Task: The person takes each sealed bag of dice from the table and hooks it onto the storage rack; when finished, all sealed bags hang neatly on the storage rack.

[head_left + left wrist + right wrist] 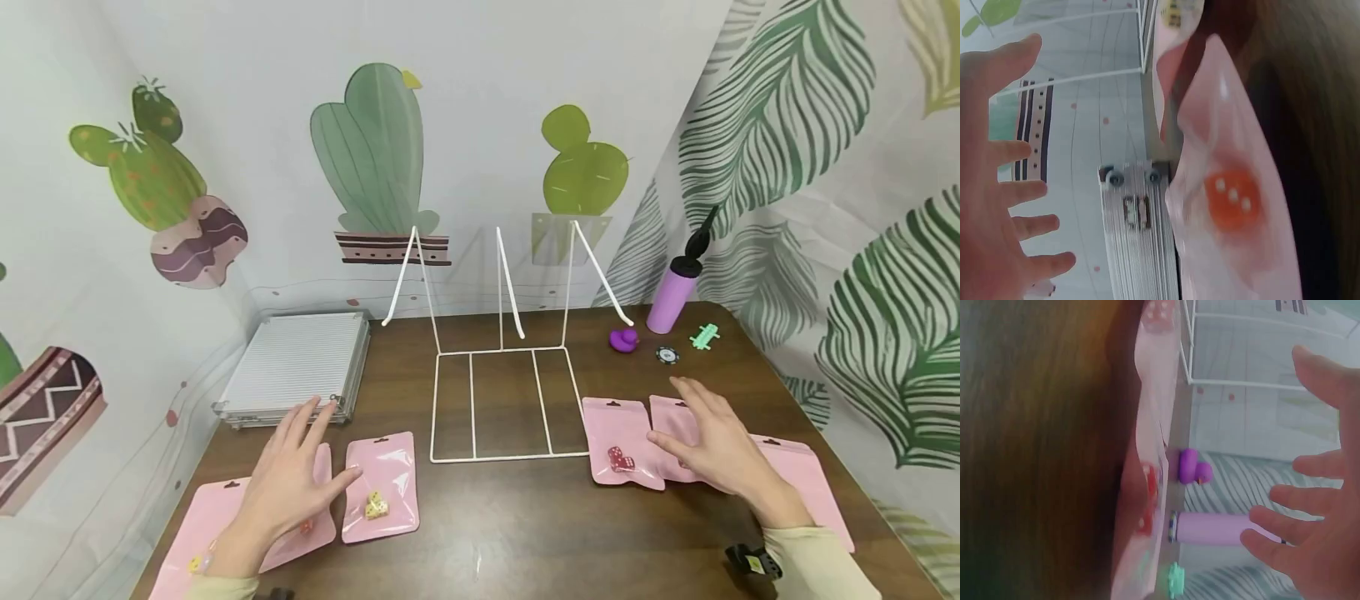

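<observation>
Presumably we're poised to grasp: left hand (292, 483) and right hand (716, 446) hover spread, apparently empty, over pink dice pouches (390, 475) beside the white wire rack (501, 349); lifting one calls for pinching its edge.

Brown wood-grain table (525, 517) with pink pouches near both hands.
Just right of the left hand (296, 479) lies a yellow-dice pouch (381, 450); that hand partly hides an orange-dice pouch (318, 527), with an outer left pouch (197, 521) to its left. A ribbed silver case (296, 350) lies ahead of it. Between the hands and farther ahead stands a white wire rack (510, 457). Just left of the right hand (716, 442) lies a red-dice pouch (622, 427); that hand partly covers a middle pouch (666, 414), and an outer right pouch (806, 475) lies right of it. Ahead of this hand are a poker chip (667, 356), purple rubber duck (622, 340), mint-green toy (705, 337) and lilac hand pump (670, 302).
</observation>
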`<state>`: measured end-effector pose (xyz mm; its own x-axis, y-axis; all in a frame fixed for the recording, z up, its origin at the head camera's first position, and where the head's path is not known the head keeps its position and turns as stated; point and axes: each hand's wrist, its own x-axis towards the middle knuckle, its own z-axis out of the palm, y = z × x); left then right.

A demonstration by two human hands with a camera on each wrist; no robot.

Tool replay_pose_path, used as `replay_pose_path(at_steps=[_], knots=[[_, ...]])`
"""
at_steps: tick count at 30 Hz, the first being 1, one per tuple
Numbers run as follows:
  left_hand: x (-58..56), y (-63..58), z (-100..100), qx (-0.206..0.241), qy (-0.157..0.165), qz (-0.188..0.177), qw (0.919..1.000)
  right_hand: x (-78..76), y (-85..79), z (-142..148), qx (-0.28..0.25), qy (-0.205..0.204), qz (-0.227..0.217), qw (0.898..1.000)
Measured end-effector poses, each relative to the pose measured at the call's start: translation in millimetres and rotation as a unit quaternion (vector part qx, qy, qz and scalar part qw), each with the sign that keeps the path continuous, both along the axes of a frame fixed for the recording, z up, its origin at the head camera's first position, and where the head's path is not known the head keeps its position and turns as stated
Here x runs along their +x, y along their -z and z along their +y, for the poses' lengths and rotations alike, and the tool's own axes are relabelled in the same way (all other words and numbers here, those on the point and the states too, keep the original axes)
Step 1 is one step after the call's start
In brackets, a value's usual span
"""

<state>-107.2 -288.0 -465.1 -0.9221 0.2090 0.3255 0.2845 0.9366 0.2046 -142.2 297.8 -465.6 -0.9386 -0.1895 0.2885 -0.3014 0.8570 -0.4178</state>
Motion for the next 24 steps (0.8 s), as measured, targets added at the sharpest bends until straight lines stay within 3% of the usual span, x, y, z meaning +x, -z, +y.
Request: replay_pose_path(at_steps=[7, 13, 24], knots=[[-11.2, 2.8, 20.2, 0.023, 0.041, -0.026, 0.9986, -2.8, 1.0, -14.4, -0.004, -0.003, -0.023, 1.000], [-18.1, 7.5, 34.8, 0.013, 0.067, -0.034, 0.9971, -2.2, 5.5, -26.3, 0.009, -0.004, -0.047, 0.999], [-28.3, 11.8, 55.7, -0.016, 0.097, -0.062, 0.9932, -2.3, 15.5, -38.6, 0.028, -0.019, -0.031, 0.999]])
